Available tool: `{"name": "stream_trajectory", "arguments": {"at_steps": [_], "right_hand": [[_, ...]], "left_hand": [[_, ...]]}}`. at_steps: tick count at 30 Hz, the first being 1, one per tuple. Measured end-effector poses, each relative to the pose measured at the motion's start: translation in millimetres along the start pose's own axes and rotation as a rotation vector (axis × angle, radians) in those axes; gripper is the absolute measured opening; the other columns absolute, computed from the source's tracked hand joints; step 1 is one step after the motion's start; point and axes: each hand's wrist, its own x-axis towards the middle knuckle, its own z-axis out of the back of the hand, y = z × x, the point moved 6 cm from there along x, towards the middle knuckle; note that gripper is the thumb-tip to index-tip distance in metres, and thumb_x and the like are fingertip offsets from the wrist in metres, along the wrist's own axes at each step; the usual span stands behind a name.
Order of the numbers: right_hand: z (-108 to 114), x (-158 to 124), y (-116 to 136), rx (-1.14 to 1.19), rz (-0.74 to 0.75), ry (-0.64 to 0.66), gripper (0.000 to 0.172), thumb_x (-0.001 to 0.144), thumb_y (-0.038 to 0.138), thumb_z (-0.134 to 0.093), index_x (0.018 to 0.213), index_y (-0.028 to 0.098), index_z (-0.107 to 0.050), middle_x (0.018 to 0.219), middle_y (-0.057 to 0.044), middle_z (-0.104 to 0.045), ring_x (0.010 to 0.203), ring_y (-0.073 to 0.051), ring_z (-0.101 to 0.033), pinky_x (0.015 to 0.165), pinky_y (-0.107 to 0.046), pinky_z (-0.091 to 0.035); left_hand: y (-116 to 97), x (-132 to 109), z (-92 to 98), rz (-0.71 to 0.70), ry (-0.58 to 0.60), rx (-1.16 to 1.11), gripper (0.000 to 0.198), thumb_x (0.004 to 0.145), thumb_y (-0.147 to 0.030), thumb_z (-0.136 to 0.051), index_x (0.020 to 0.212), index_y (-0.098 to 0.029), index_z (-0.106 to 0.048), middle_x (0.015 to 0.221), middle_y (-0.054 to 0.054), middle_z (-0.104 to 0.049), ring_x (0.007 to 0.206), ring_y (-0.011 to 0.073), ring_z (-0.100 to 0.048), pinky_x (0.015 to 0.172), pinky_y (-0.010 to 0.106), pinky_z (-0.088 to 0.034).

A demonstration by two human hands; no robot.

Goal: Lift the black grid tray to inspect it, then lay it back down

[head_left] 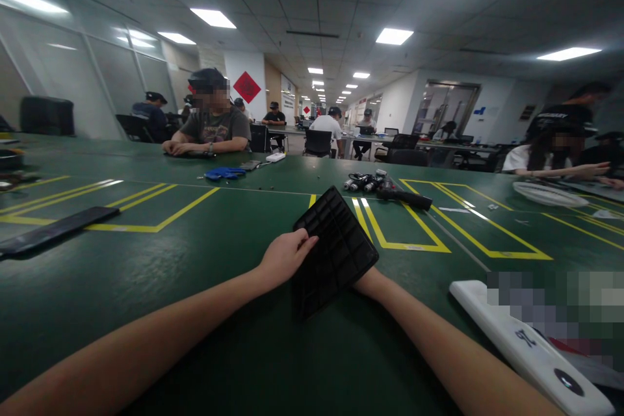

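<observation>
A black rectangular tray (338,244) with a grid of shallow compartments is tilted up above the green table. My left hand (286,255) is closed at its left edge, thumb and fingers pinched together over the rim. Behind the lower right corner, my right hand (371,282) supports the tray, its fingers hidden by it. Inside the tray the compartments look dark, and I cannot make out any small contents.
The green table (195,286) carries yellow tape outlines. Beyond the tray lie metal parts (365,181) and a black-handled object (404,198). A long black object (58,231) lies left; a white device (531,344) lies right. Blue gloves (224,173) lie near a seated person (212,117).
</observation>
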Motion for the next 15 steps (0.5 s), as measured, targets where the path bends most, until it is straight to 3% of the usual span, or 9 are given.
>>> {"name": "stream_trajectory", "arguments": {"at_steps": [9,15], "right_hand": [[-3.9,1.1,0.2,-0.052,0.067,0.008,0.039,0.083,0.023,-0.041,0.121,0.017,-0.049,0.118,-0.009,-0.056,0.11,-0.02,-0.051,0.096,-0.036,-0.039],[-2.1,0.6,0.8,0.0,0.041,-0.025,0.039,0.083,0.024,-0.043,0.119,0.014,-0.05,0.121,-0.009,-0.053,0.112,-0.02,-0.05,0.096,-0.035,-0.039]], "left_hand": [[-1.4,-4.7,-1.4,-0.067,0.085,0.09,0.03,0.087,-0.035,-0.029,0.069,-0.018,-0.047,0.066,0.001,-0.053,0.061,0.0145,-0.049,0.054,0.025,-0.03],[-0.2,-2.1,-1.4,-0.019,0.104,0.125,0.04,0.087,-0.043,-0.024,0.067,-0.018,-0.047,0.063,0.001,-0.053,0.058,0.0152,-0.05,0.052,0.025,-0.03]]}}
